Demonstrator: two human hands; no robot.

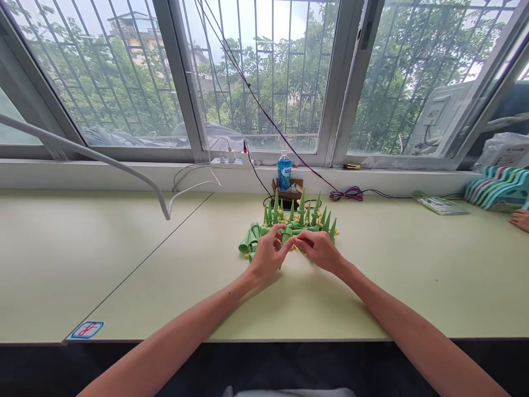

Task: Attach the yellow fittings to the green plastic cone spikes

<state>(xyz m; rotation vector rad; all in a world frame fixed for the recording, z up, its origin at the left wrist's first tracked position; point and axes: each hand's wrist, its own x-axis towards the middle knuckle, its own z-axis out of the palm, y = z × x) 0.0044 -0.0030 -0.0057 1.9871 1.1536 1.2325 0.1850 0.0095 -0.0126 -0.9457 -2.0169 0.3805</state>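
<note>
My left hand [268, 255] is closed around a green plastic plant-watering spike [286, 235], its wide end upward between thumb and fingers. Against the side of that spike, my right hand [320, 250] pinches what looks like a small yellow valve; the fingertips mostly cover it. Just beyond both hands, several green watering spikes [302, 208] stand with their points up, yellow valves among them. More spikes [244, 246] lie on their sides by my left hand, open ends facing left.
Behind the spikes, a bottle of blue liquid [284, 172] stands by a small cardboard box [296, 187]. A coiled cable [347, 193] lies right of it. A white cable [124, 165] hangs across the left. Teal hangers [491, 187] and another person's hand [521, 219] are at far right.
</note>
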